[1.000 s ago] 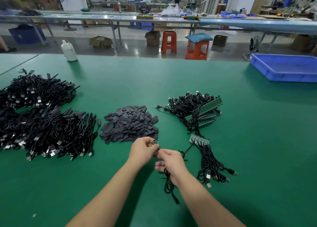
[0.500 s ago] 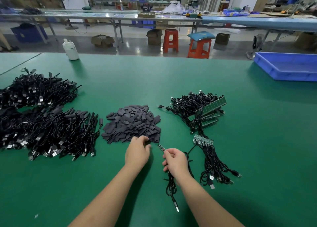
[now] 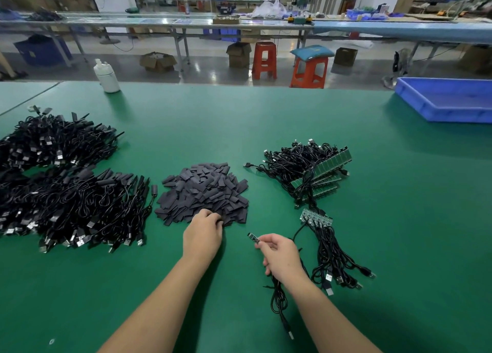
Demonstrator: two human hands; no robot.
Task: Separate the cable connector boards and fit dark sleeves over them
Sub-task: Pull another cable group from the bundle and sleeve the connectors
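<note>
Pinching 1 small connector board [image 3: 253, 237] in your right hand [image 3: 279, 255], you are letting its black cable [image 3: 278, 299] trail onto the green table [image 3: 399, 219]. Your left hand [image 3: 203, 235] is curling its fingertips into the near edge of the dark sleeve pile [image 3: 203, 191].

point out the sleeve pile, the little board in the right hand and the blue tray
sleeve pile [image 3: 205, 190], head view, middle of the heap
little board [image 3: 253, 237], head view, its free end beyond the fingers
blue tray [image 3: 426, 105], head view, near rim
</note>
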